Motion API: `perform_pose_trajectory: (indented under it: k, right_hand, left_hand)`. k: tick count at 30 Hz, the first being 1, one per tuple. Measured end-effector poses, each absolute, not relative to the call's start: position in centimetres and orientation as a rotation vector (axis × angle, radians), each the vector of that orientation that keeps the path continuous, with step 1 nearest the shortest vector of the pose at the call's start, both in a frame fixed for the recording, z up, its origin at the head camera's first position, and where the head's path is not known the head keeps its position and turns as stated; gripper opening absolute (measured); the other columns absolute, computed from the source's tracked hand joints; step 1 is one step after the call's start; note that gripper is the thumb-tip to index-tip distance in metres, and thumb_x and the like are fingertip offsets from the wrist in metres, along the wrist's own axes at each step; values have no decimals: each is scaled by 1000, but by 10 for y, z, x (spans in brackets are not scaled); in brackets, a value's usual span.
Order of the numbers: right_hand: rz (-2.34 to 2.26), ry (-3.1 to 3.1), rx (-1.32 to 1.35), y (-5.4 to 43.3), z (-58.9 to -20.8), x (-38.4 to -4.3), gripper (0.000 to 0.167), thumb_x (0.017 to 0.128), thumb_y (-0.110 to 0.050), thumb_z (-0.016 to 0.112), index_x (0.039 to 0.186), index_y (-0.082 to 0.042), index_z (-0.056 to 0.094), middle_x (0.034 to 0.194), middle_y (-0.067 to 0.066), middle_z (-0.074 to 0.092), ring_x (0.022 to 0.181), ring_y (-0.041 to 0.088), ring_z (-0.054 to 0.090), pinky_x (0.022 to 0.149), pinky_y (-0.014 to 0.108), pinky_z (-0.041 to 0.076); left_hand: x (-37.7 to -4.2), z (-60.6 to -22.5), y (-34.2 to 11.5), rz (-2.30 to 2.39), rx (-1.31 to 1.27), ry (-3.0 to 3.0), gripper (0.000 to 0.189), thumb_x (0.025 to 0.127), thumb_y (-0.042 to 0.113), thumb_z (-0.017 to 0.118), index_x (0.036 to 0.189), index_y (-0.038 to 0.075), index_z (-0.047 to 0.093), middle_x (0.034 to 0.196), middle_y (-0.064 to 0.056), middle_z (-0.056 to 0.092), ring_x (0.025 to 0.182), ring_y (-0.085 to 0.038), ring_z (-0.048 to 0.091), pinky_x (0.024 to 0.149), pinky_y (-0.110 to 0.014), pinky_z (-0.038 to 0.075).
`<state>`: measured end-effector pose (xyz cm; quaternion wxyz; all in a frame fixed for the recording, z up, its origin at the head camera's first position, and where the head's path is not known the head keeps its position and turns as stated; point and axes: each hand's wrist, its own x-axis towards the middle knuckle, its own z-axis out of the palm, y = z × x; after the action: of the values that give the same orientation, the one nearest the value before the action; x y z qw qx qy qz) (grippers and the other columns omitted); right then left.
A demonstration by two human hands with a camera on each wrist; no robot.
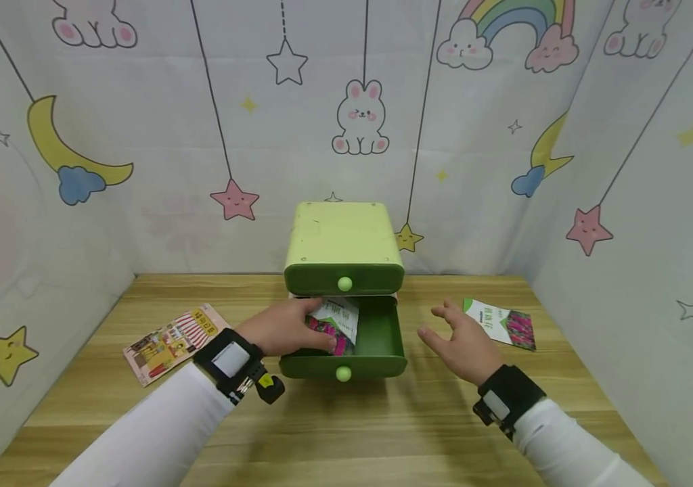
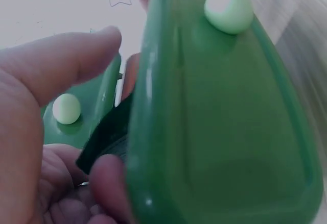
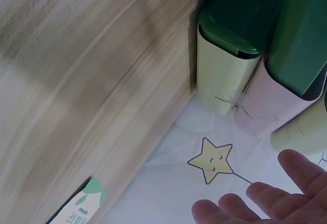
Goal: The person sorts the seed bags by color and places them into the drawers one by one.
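Packets: I count three; one in the drawer, one toward each side edge of the surface (image 1: 334, 433).
Packet in the drawer: a flat white-and-green packet with magenta flowers (image 1: 342, 315), in the left half of the pulled-out dark green middle drawer (image 1: 377, 367); its long axis runs roughly front to back, printed white end toward the back edge, flowered end toward the front.
Left hand: the left hand (image 1: 282, 329) reaches over the drawer's left wall and holds that packet by its left side, thumb toward the front edge.
Right hand: I have the right hand (image 1: 462, 345) above the surface, right of the cabinet, fingers spread wide.
Cabinet: one, near the middle of the back edge; I count three stacked casings, two pale yellow, one pink (image 3: 276, 101) between.
Knobs: two round pale green knobs (image 1: 344, 284) face me in the head view.
Right-edge packet: one matching white, green and magenta packet (image 1: 501, 325), white end leftward.
Left-edge packet: one pink packet with red-and-white stripes (image 1: 176, 341), slanting, striped end toward the back edge.
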<state>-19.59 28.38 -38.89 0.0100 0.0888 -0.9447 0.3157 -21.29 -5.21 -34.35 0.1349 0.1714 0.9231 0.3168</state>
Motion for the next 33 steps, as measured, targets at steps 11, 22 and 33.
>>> perform_pose_trajectory:
  k: [11, 22, 33]
  right_hand:
    - [977, -2956, 263, 282, -386, -196, 65, 106, -41, 62, 153, 2, 50, 169, 32, 27, 153, 52, 34, 118, 69, 38]
    - [976, -2951, 261, 280, -385, -195, 65, 106, -41, 62, 153, 3, 49, 169, 32, 26, 153, 52, 32, 117, 69, 39]
    - [959, -2949, 270, 279, -384, -193, 64, 106, -40, 63, 153, 2, 50, 168, 33, 27, 153, 52, 33, 117, 68, 39]
  left_hand:
    - [-223, -343, -46, 714, 552, 2739, 85, 89, 31, 73, 162, 3, 38, 126, -7, 70, 90, -16, 61, 85, -32, 52]
    - [-227, -343, -46, 657, 622, 2782, 50, 92, 23, 66, 138, 6, 62, 97, -5, 63, 79, -18, 55, 73, -30, 44]
    - [-221, -339, -48, 721, 565, 2777, 32, 98, 24, 60, 122, 6, 70, 88, -3, 63, 66, -15, 52, 60, -29, 40]
